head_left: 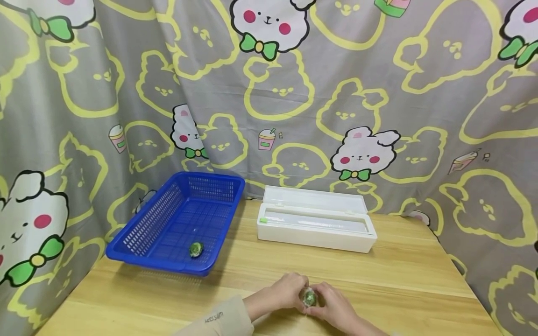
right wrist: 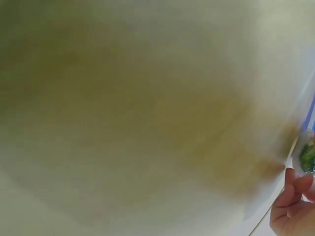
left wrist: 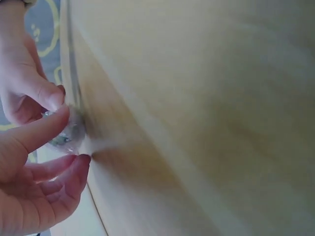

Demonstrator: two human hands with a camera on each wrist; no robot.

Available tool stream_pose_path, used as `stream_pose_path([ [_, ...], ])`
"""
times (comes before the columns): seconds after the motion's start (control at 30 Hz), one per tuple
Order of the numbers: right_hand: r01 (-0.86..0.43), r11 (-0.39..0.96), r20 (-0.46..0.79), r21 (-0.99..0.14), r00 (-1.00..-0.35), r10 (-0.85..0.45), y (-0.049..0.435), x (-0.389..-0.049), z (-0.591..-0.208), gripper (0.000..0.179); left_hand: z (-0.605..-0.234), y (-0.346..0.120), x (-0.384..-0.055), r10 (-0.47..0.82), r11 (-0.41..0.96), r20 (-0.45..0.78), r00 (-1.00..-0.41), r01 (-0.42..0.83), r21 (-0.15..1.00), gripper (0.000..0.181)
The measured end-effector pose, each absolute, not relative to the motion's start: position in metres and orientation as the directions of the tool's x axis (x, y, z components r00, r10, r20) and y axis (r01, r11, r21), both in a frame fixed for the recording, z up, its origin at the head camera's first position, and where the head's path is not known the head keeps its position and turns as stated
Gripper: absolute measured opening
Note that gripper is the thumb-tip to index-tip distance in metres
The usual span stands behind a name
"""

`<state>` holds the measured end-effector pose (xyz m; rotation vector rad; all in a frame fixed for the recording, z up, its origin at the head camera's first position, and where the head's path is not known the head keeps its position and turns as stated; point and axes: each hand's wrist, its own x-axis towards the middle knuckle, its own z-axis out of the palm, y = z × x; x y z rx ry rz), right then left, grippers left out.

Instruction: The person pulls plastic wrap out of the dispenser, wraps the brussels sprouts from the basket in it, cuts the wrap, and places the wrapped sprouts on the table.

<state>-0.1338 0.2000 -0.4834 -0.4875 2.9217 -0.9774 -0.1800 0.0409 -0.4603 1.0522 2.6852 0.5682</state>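
Near the table's front edge, a small round green bundle in clear plastic film (head_left: 309, 297) sits between two hands. My left hand (head_left: 291, 291) pinches it from the left, and my right hand (head_left: 336, 308) holds its right side with thumb and fingers. The left wrist view shows the crinkled, shiny film (left wrist: 74, 132) between the fingertips of both hands. At the right edge of the right wrist view, the bundle's leafy green inside (right wrist: 307, 158) shows through the film; part of it falls outside that view.
A blue plastic basket (head_left: 235, 205) stands at the left, with another green wrapped bundle (head_left: 196, 249) in its near end. Behind the hands lies a long white box (head_left: 315, 238), lid raised, with a green tab (head_left: 263, 220) and clear film inside. A patterned curtain (head_left: 290, 163) hangs behind the wooden table (head_left: 403, 270).
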Motion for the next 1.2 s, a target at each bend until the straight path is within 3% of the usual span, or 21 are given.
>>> stream_pose_path([
  [0.23,-0.285,0.754,0.093,-0.592,-0.953,-0.288,0.195,-0.142,-0.482,0.053,-0.455,0.041,-0.185,0.660,0.691,-0.082,-0.747,0.561,0.457,0.031],
  [0.47,-0.341,0.790,0.139,-0.510,-0.939,-0.316,0.193,-0.150,-0.482,0.038,-0.460,0.040,-0.190,0.664,0.658,0.000,-0.748,0.584,0.475,0.036],
  [0.63,-0.386,0.788,0.154,-0.479,-0.921,-0.358,0.193,-0.152,-0.484,0.036,-0.467,0.042,-0.191,0.666,0.651,0.037,-0.745,0.604,0.460,0.029],
  [0.87,-0.434,0.747,0.130,-0.504,-0.893,-0.431,0.196,-0.153,-0.489,0.035,-0.470,0.047,-0.187,0.624,0.697,-0.021,-0.781,0.544,0.467,0.029],
  [1.07,-0.415,0.715,0.128,-0.563,-0.898,-0.420,0.199,-0.155,-0.489,0.036,-0.467,0.050,-0.189,0.623,0.712,-0.024,-0.782,0.554,0.431,0.030],
  [1.2,-0.395,0.679,0.117,-0.618,-0.901,-0.417,0.201,-0.155,-0.488,0.042,-0.465,0.045,-0.190,0.621,0.698,-0.043,-0.783,0.527,0.485,0.034],
])
